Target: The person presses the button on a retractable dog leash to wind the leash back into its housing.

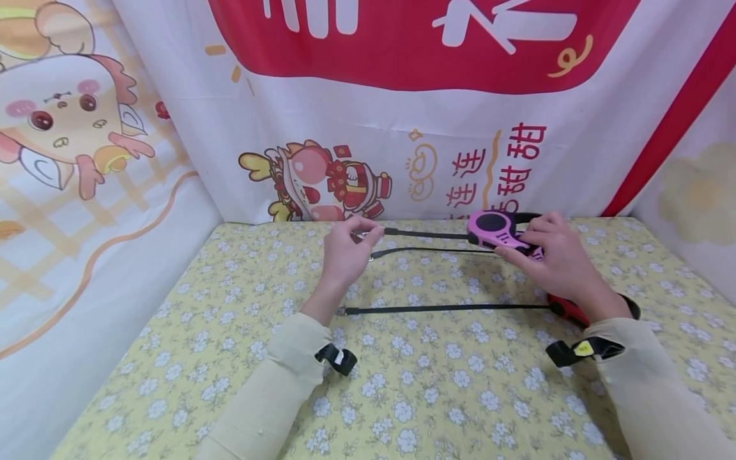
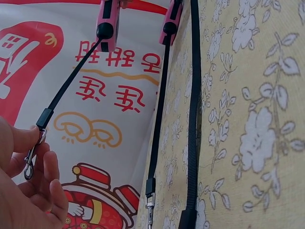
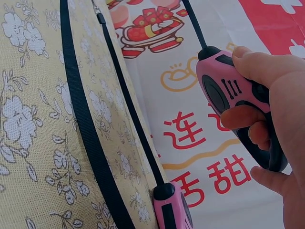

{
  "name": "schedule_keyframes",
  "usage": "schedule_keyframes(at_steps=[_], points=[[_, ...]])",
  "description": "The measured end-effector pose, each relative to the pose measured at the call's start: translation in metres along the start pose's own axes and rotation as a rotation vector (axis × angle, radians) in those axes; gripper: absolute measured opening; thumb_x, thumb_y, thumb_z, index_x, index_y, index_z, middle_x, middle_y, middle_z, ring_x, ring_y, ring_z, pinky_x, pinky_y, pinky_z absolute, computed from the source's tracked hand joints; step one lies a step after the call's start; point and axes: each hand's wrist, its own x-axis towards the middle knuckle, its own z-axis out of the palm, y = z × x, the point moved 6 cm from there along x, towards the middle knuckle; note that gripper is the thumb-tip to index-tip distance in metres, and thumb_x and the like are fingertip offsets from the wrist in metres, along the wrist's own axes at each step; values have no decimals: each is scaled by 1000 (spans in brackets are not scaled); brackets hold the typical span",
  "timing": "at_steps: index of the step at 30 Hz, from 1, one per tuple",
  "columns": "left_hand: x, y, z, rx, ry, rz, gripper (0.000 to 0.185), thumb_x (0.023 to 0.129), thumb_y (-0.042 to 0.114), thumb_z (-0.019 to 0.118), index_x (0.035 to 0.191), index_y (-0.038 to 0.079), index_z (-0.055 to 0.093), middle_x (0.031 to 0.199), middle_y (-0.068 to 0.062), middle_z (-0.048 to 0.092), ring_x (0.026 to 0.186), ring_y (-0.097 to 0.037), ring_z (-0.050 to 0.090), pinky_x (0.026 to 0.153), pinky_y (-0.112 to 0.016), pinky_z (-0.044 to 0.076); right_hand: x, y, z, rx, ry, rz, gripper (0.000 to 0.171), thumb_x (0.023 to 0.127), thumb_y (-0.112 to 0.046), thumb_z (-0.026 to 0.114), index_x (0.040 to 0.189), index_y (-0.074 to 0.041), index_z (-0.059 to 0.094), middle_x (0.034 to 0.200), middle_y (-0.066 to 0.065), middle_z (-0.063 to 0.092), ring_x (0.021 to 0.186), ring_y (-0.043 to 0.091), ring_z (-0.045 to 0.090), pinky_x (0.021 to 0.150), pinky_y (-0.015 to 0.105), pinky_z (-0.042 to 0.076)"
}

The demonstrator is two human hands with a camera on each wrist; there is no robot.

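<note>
My right hand (image 1: 554, 252) grips the handle of a pink and black retractable dog leash (image 1: 489, 225), held above the table. Its black strap (image 1: 428, 235) runs out leftward, straight, to my left hand (image 1: 345, 249). There my thumb and fingers pinch the metal clip (image 2: 30, 160) at the strap's end. Below lies a second pink leash (image 3: 174, 210), its strap (image 1: 434, 250) drawn out and its clip (image 2: 150, 210) free. Nearer me is a red leash (image 1: 566, 308), partly hidden by my right wrist, with its strap (image 1: 448, 309) stretched left across the tablecloth.
A yellow flowered cloth (image 1: 402, 396) covers the table. White printed fabric (image 1: 356, 108) hangs directly behind its far edge, and more printed fabric (image 1: 144, 211) closes off the left side. Black bands (image 1: 339, 359) circle both sleeves.
</note>
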Motion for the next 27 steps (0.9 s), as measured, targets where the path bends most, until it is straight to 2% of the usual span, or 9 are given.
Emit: schedule_keyframes(at_steps=[10, 27], points=[[-1, 2, 3, 1, -18, 16, 14, 102, 28, 72, 112, 19, 76, 111, 2, 74, 97, -21, 64, 82, -35, 53, 0, -2, 0, -4, -18, 15, 45, 89, -32, 86, 107, 9, 79, 103, 22, 71, 104, 32, 49, 83, 49, 42], [-3, 2, 5, 8, -11, 59, 15, 101, 27, 74, 111, 16, 76, 111, 1, 74, 95, -20, 63, 82, -34, 53, 0, -4, 1, -8, 2, -9, 43, 87, -31, 87, 106, 7, 80, 100, 20, 72, 99, 28, 49, 80, 43, 40]])
